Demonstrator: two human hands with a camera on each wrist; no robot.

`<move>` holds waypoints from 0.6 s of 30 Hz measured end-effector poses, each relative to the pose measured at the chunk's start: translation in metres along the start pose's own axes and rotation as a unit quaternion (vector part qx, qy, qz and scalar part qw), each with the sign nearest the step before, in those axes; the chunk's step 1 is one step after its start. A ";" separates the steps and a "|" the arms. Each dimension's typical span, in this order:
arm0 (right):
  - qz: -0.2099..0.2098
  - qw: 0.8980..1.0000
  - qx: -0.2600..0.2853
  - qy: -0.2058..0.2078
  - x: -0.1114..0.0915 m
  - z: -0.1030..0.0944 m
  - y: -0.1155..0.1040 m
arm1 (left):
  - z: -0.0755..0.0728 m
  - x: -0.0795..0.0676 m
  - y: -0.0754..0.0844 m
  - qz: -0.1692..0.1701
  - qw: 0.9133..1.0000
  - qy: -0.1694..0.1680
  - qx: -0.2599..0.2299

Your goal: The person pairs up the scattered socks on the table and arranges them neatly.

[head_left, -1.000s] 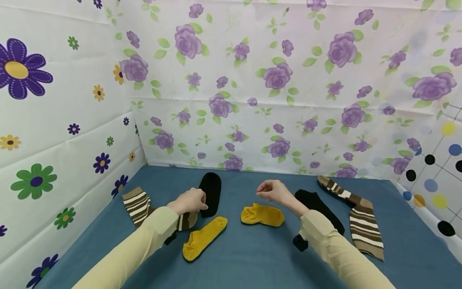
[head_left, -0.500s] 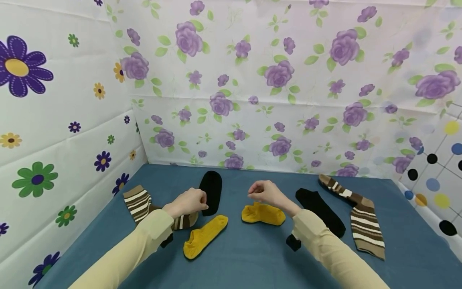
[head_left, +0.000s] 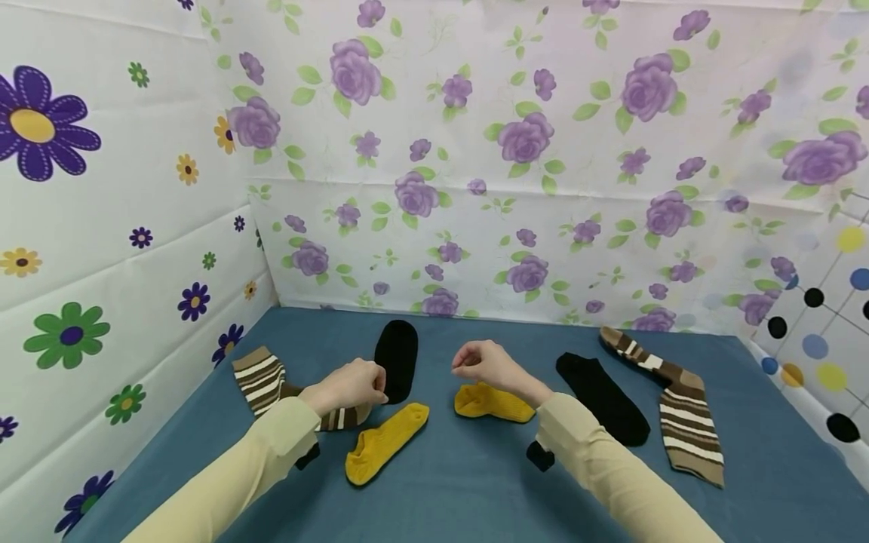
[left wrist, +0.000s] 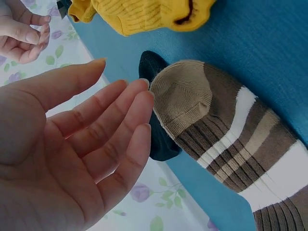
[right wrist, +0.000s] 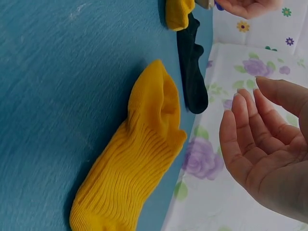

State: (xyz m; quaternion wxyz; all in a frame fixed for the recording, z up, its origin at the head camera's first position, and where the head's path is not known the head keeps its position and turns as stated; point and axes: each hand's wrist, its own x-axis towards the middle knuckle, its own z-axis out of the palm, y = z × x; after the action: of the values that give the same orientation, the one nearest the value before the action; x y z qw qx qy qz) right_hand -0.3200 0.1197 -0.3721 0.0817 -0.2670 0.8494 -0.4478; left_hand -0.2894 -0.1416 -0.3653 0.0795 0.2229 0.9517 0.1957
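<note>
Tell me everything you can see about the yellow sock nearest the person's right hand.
The yellow sock is short and looks knitted, ribbed along much of its length and smoother at its left end in the head view. It lies slightly rumpled on the blue surface, between the other yellow sock and the black sock farther right. Only that surface touches it; the right hand hangs clear.
</note>
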 end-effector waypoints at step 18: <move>-0.015 0.999 -0.033 -0.023 0.008 0.018 -0.006 | -0.002 -0.020 -0.005 0.013 0.998 -0.052 -0.025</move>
State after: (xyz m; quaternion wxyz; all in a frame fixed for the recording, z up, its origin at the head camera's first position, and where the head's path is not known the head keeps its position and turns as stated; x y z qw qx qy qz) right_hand -0.3170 0.0996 -0.3770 0.0857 -0.2930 0.8576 -0.4140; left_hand -0.2746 -0.1558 -0.3643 0.1316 0.2433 0.9380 0.2089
